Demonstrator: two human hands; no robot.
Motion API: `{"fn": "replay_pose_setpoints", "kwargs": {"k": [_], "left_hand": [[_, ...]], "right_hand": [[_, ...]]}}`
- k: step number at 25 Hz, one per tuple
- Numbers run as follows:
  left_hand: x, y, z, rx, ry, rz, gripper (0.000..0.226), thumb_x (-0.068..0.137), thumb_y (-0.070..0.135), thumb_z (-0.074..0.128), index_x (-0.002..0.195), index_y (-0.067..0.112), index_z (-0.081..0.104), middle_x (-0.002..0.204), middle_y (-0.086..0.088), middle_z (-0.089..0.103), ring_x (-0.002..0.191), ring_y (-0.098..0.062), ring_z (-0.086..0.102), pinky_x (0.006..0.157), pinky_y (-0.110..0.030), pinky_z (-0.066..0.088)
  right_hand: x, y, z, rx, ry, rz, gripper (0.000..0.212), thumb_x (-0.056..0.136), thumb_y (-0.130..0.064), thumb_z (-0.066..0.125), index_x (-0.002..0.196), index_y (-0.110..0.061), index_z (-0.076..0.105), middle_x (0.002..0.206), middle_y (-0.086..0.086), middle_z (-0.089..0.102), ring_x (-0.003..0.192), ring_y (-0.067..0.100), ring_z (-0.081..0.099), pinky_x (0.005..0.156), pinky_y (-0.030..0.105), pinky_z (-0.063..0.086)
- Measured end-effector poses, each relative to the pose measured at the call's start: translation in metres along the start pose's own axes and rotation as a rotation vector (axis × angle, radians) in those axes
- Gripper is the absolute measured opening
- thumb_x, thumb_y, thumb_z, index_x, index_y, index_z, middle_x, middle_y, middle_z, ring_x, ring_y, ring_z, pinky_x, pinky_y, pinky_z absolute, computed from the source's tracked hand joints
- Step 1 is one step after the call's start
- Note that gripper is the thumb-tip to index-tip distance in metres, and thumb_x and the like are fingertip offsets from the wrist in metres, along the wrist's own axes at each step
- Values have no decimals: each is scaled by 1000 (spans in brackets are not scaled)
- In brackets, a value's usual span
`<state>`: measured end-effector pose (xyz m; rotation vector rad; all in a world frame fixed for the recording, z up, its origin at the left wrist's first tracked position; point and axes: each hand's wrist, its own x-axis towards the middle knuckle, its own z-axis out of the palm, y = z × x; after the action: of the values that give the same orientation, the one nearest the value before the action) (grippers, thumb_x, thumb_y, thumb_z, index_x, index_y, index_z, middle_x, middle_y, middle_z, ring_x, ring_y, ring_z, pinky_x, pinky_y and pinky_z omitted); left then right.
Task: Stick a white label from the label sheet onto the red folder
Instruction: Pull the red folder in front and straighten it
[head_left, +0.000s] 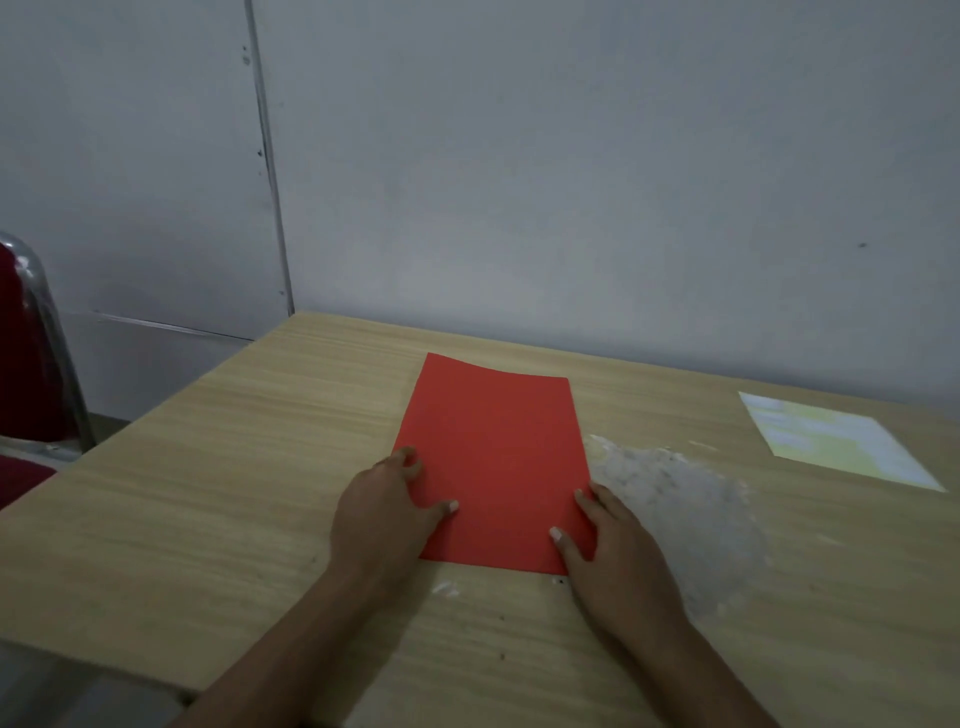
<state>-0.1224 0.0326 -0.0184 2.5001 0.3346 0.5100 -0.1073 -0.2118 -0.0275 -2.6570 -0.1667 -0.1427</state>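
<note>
The red folder (493, 457) lies flat on the wooden table (234, 467), its long side running away from me. My left hand (384, 514) rests on the folder's near left edge, fingers spread and thumb on the red surface. My right hand (608, 551) lies on the near right corner in the same way. Neither hand lifts the folder. The label sheet (836, 439), pale white and yellowish, lies flat at the far right of the table, well away from both hands.
A rough whitish patch (680, 514) mars the tabletop right of the folder. A red chair with a chrome frame (36, 358) stands at the left, beyond the table's edge. A grey wall (571, 182) runs directly behind the table.
</note>
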Motion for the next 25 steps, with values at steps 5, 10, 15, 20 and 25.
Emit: {"fn": "replay_pose_setpoints", "kwargs": {"k": [5, 10, 15, 20, 25], "left_hand": [[-5, -3, -3, 13, -11, 25, 79, 70, 62, 74, 135, 20, 60, 144, 9, 55, 125, -15, 58, 106, -32, 43], [-6, -3, -8, 72, -27, 66, 77, 72, 66, 70, 134, 20, 61, 143, 8, 56, 121, -17, 61, 103, -33, 45], [-6, -2, -11, 76, -42, 89, 75, 73, 67, 68, 132, 21, 63, 144, 11, 54, 121, -16, 60, 102, -33, 45], [-6, -2, -10, 82, -32, 86, 76, 72, 69, 66, 132, 22, 63, 143, 12, 56, 120, -15, 60, 102, -31, 44], [-4, -2, -8, 102, -53, 102, 75, 75, 68, 65, 133, 22, 62, 145, 12, 53, 124, -15, 57, 104, -33, 43]], "right_hand": [[-5, 2, 1, -38, 23, -24, 68, 92, -62, 39, 152, -30, 32, 161, -11, 24, 147, 10, 23, 121, 37, 23], [-7, -1, 4, -53, 37, -24, 67, 94, -60, 36, 153, -28, 30, 162, -9, 22, 148, 11, 20, 121, 35, 20], [-10, -2, 7, -66, 55, -34, 68, 96, -59, 33, 154, -24, 28, 163, -7, 21, 149, 12, 21, 122, 37, 22], [-10, -1, 8, -86, 60, -43, 67, 96, -58, 30, 154, -24, 27, 163, -5, 21, 149, 13, 21, 122, 37, 21], [-12, -2, 7, -74, 62, -49, 67, 96, -58, 30, 153, -24, 27, 163, -6, 21, 149, 13, 21, 122, 38, 22]]}}
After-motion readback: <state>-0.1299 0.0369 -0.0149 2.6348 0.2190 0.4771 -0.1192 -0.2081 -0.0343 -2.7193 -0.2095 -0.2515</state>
